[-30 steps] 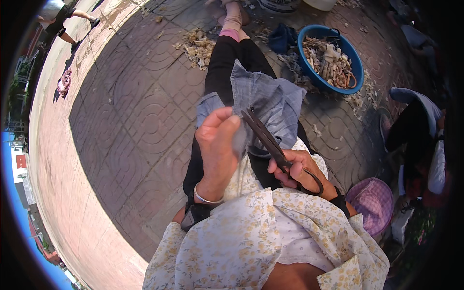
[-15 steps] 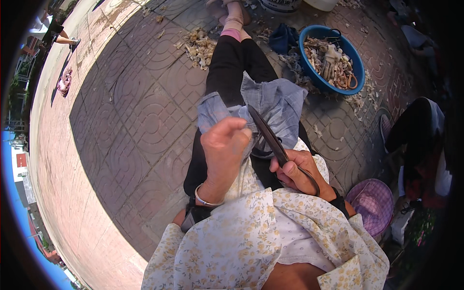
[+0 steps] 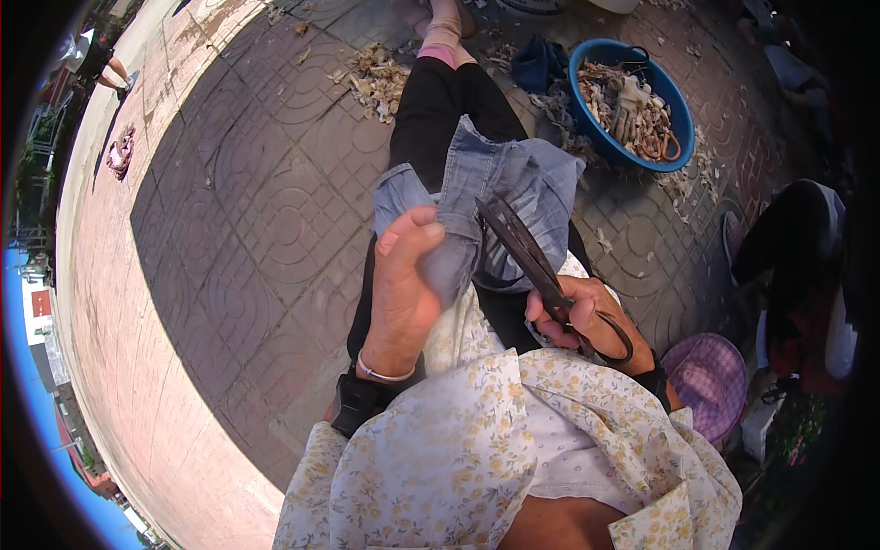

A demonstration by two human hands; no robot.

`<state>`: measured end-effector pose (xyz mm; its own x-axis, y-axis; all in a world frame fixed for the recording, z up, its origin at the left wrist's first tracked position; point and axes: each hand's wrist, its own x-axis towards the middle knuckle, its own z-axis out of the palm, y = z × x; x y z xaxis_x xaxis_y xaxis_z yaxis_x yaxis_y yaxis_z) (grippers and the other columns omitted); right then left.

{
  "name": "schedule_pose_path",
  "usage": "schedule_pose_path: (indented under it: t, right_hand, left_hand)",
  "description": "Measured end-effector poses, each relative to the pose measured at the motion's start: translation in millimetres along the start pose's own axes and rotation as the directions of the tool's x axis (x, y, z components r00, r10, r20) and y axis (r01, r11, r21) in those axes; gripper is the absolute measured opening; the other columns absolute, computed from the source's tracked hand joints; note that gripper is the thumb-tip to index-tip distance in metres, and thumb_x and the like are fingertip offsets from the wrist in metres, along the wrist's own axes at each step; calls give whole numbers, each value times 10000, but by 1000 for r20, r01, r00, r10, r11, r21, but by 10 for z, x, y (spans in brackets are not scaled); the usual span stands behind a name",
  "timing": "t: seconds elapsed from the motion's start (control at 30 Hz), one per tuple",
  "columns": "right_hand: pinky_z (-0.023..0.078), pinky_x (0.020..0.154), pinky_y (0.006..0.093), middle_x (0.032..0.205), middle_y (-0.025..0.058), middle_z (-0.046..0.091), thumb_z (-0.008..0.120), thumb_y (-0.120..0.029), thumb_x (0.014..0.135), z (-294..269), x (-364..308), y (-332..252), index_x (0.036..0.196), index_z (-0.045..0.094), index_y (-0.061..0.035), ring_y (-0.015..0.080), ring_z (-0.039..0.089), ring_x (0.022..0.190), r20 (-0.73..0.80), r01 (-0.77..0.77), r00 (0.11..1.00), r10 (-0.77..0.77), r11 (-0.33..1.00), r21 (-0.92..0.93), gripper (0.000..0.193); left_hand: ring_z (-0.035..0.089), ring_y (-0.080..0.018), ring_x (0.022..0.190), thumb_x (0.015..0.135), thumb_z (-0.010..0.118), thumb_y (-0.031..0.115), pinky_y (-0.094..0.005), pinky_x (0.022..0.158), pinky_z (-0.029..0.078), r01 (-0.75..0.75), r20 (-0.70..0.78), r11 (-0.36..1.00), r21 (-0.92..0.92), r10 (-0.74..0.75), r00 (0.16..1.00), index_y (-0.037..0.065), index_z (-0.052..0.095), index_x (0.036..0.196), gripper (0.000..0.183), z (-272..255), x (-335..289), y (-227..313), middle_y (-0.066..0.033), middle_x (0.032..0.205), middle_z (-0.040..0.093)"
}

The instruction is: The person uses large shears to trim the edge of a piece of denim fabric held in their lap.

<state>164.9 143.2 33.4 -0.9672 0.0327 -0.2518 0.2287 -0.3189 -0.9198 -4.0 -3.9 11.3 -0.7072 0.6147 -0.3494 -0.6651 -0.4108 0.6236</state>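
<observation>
A piece of faded blue denim (image 3: 536,179) lies rumpled over my lap, on my black trouser legs. My left hand (image 3: 399,289) is closed on an edge of the denim, thumb uppermost; motion smears the fabric beside the palm. With my right hand (image 3: 596,321) I hold dark metal scissors (image 3: 524,246) by their handles. Their blades point away and to the left, slightly apart, with the tips over the denim near its seam. Whether the blades touch the cloth I cannot tell.
A blue basin (image 3: 676,151) at the far right holds pale dry husks, a glove and an orange-brown looped handle. Husks (image 3: 376,84) litter the paving. A dark blue cloth (image 3: 538,66) lies beside the basin. A purple checked hat (image 3: 706,385) and a seated person (image 3: 793,243) are at my right.
My left hand has shifted left and toward me and turned its palm side inward. The scissors have moved slightly right and nearer, and their blades have parted. More of the denim seam shows.
</observation>
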Motion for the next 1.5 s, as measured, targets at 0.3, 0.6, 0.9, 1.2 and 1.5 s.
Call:
schedule_pose_path:
  t: [0.3, 0.6, 0.9, 1.2, 1.5]
  right_hand:
    - [239, 489, 197, 622, -43, 410, 491, -603, 842, 22, -47, -109, 906, 557, -22, 37, 352, 552, 70, -122, 991, 118, 991, 51, 588]
    - [260, 478, 198, 609, -41, 422, 502, -605, 833, 12, -44, -102, 895, 564, -18, 42, 376, 539, 81, -155, 985, 152, 987, 33, 594]
    - [259, 475, 201, 597, -42, 414, 489, -597, 847, 33, -38, -112, 892, 562, -13, 42, 373, 534, 74, -151, 986, 148, 988, 43, 590]
    - [233, 461, 196, 587, -53, 391, 495, -565, 864, 39, -47, -52, 900, 560, -5, 30, 343, 520, 76, -133, 989, 125, 986, 101, 565]
    - [264, 458, 199, 599, -49, 437, 503, -542, 871, 74, -46, 85, 910, 574, -20, 31, 369, 516, 3, -9, 1000, 9, 999, 39, 527]
  left_hand:
    - [591, -186, 845, 742, 577, 59, -321, 846, 461, 19, -79, 999, -39, -22, 997, 17, 583, 958, 219, 16, -11, -31, -79, 909, 616]
    - [587, -180, 837, 741, 571, 56, -313, 843, 458, 27, -34, 999, -41, -28, 999, 11, 579, 959, 223, 63, -11, 0, -79, 906, 618]
    - [599, -170, 776, 748, 548, 59, -300, 789, 480, -52, -40, 996, 67, 55, 998, -9, 570, 920, 185, 50, -5, -15, -93, 851, 628]
    - [600, -153, 784, 777, 530, 61, -282, 796, 467, -63, 42, 994, 88, 59, 997, -17, 559, 932, 175, 80, -23, -21, -90, 858, 638]
    - [596, -165, 809, 784, 525, 75, -305, 824, 466, 22, -54, 999, -40, -25, 998, -8, 552, 939, 178, 167, -23, -98, -96, 898, 630]
